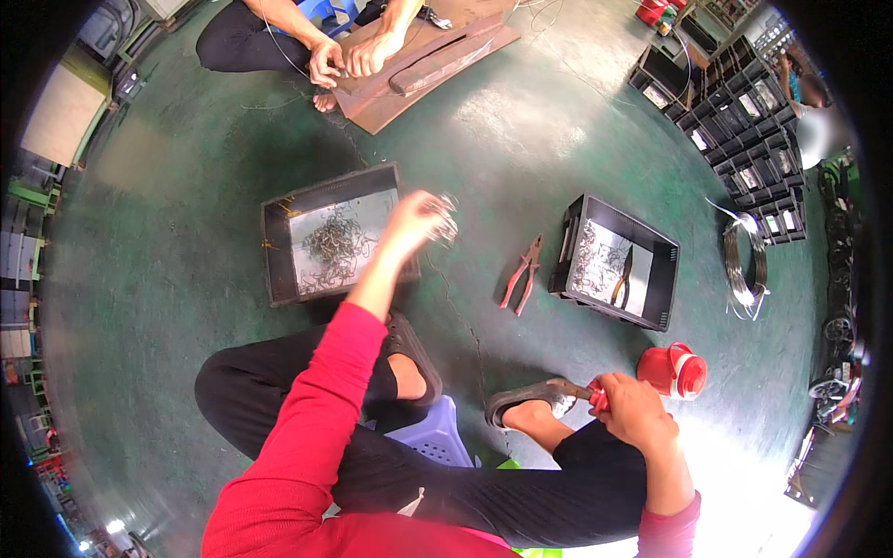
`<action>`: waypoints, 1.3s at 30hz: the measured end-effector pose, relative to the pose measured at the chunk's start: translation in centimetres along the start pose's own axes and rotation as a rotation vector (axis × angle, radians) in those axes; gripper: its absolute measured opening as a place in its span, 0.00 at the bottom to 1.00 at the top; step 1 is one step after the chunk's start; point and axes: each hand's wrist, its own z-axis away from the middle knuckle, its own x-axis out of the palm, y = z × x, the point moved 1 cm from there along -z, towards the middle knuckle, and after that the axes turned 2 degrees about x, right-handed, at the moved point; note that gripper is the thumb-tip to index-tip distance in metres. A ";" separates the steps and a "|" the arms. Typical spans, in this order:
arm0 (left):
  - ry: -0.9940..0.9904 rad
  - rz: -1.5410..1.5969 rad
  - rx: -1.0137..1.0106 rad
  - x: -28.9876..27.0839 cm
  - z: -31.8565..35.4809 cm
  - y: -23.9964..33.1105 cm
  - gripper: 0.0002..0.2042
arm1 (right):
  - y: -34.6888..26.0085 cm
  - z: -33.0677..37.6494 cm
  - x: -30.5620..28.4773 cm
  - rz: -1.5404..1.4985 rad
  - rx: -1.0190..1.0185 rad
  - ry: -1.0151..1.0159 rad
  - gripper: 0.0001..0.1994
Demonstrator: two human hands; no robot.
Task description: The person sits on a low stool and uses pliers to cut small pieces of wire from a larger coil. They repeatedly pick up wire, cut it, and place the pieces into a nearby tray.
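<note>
My left hand [415, 226] is raised at the right edge of a black crate [278, 253], closed on several bent metal wire pieces [445, 223], blurred by motion. A heap of similar bent wire pieces [335, 240] lies in that crate on a pale lining. Over my right knee, my right hand [638, 411] grips red-handled pliers [571, 390], their jaws pointing left above my shoe. On the floor between two crates rest other red-handled pliers [523, 276]. The second black crate [659, 288], at right, contains small metal pieces [595, 260] and dark pliers [624, 277].
A red jug [673, 372] stands right of my right hand. Farther right lie a wire coil [745, 265] and stacked black crates [753, 158]. Across from me, another person's hands [353, 60] work at a brown metal plate [419, 74]. A lilac plastic stool [433, 437] is beneath me.
</note>
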 end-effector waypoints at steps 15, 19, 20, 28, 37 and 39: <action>-0.360 -0.851 0.166 2.6 -10.6 -2.0 0.12 | 2.1 -1.6 -0.2 -0.120 0.081 -0.187 0.13; 0.047 -0.689 0.178 -10.1 -17.4 -2.9 0.06 | 3.2 -3.5 -0.4 -0.164 0.186 -0.263 0.17; 0.074 -0.580 0.001 -12.3 -18.6 -3.0 0.07 | 3.6 -3.7 0.1 -0.168 0.213 -0.284 0.19; -0.132 -0.973 0.133 -20.8 -23.9 -11.1 0.09 | 8.4 -4.8 6.4 -0.453 0.210 -0.334 0.20; -0.315 -1.327 0.177 -20.6 -26.6 -12.3 0.06 | 3.8 -9.3 -0.1 -0.290 0.412 -0.360 0.19; -0.277 -1.300 0.191 -20.3 -26.3 -12.6 0.06 | 3.7 -9.2 -0.3 -0.285 0.404 -0.337 0.19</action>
